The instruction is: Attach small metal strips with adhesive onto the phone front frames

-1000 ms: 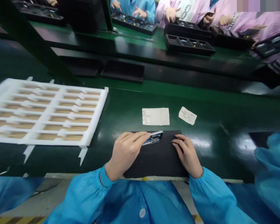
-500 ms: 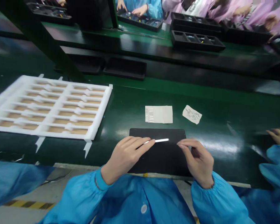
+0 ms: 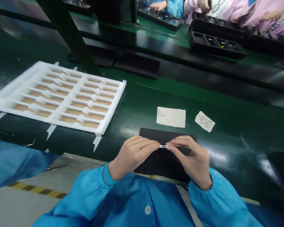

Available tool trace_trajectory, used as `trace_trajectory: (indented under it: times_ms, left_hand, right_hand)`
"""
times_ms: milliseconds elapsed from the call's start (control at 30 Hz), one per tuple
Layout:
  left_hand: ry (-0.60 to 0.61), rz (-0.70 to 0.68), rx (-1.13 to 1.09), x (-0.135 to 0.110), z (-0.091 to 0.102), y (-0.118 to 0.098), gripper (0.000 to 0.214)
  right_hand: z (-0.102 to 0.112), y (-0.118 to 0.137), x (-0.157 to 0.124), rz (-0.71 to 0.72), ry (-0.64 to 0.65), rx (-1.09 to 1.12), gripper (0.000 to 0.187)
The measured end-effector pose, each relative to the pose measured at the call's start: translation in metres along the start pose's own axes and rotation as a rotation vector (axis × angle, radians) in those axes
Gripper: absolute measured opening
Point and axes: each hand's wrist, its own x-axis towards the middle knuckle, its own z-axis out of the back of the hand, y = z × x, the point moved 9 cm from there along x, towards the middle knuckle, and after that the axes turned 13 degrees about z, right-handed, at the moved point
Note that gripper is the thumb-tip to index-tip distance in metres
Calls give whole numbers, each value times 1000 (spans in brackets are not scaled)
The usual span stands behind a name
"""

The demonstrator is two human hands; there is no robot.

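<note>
Over a black mat (image 3: 153,164), a thin, silvery-white flat strip (image 3: 163,146) is held level between my two hands. My left hand (image 3: 134,153) pinches its left part, and the fingers cover most of that side. At the other end, the fingertips of my right hand (image 3: 190,156) are closed on the strip. Only a short middle piece with a dark slot shows, so its exact kind is unclear. Just beyond the mat lies a pale card (image 3: 174,117) with rows of small strips along its left side. To its right is a small paper with handwriting (image 3: 204,121).
A white foam tray (image 3: 72,94) with cardboard-coloured slots lies at the left. Black trays (image 3: 138,64) sit behind a slanted green post (image 3: 68,34). Across the bench, co-workers in blue and pink sleeves handle divided black trays (image 3: 219,45).
My right hand has moved left and taken hold of the strip's right end. My left hand still pinches it. The camera view has turned a little, and the co-worker's hand at right has left view.
</note>
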Motion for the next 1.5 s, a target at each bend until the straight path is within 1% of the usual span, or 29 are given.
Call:
trace_trajectory:
  times_ms: [133,267,367,567,667,800,867,967,1067,1133,1233,1367,1433,1467,1500]
  left_hand:
    - [-38,9,-12,1,0,1,14]
    - [-41,4,-30,0,1,0,15]
    - [-40,10,-35,0,1,1,15]
    - [-42,15,-22,-1,1,1,15]
    - [-47,17,-27,-1,1,1,16]
    - [-49,16,-20,-2,1,2,17]
    - [-47,13,-21,-2,0,2,17]
    - [-47,14,-23,-2,0,3,16]
    - [-50,18,-26,0,0,3,15]
    - [-48,18,-28,0,1,2,15]
    - [-37,18,-21,1,1,2,15]
    - [-3,11,3,2,-1,1,17]
    - [34,-1,51,3,-2,-3,19]
    - [69,-12,86,3,-3,-5,21]
    - [115,-24,122,3,-4,-8,23]
  right_hand:
    - [-9,1,2,-38,76,-7,12]
    - [-14,-2,0,-91,146,-4,9]
    - [-14,2,1,-69,182,-59,8]
    - [-19,17,6,59,245,-225,10]
    - [-22,19,2,107,274,-284,15]
    - [-22,21,-6,186,263,-322,28]
    - [-21,26,-11,270,267,-338,38]
    - [-25,31,-18,398,331,-399,48]
    - [-29,33,-27,497,390,-502,47]
    - [-31,32,-33,532,389,-569,44]
    - [-34,28,-38,511,373,-624,42]
    - [-36,26,-31,429,300,-550,41]
    - [-31,26,-22,330,248,-450,36]
    - [-27,25,-17,266,221,-395,37]
    - [-20,25,-13,201,183,-348,40]
